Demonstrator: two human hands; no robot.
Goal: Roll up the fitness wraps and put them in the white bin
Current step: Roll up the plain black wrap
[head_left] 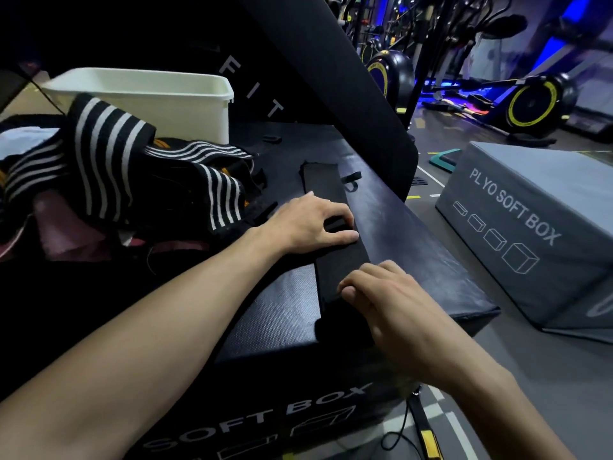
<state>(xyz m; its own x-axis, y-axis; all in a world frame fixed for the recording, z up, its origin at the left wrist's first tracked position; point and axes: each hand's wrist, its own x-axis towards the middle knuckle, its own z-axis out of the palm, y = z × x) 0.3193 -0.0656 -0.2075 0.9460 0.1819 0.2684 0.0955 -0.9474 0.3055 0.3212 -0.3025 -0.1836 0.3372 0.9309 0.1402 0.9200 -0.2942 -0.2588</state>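
Note:
A long black fitness wrap point(326, 190) lies flat, stretched along the top of a black soft plyo box point(285, 313). My left hand point(308, 224) sits on the middle of the wrap, its fingers curled round a raised fold of the fabric. Closer to me, my right hand point(378, 293) rests on the wrap with fingers curled over its left edge. A heap of black wraps with white stripes point(109, 161) is piled to the left. The white bin point(149, 97) stands behind that heap at the back left.
A slanted black pad point(331, 78) rises behind the box. A grey plyo soft box point(530, 234) lies on the floor to the right. Exercise bikes point(530, 107) stand further back. A black and yellow strap point(424, 429) hangs by the box's front.

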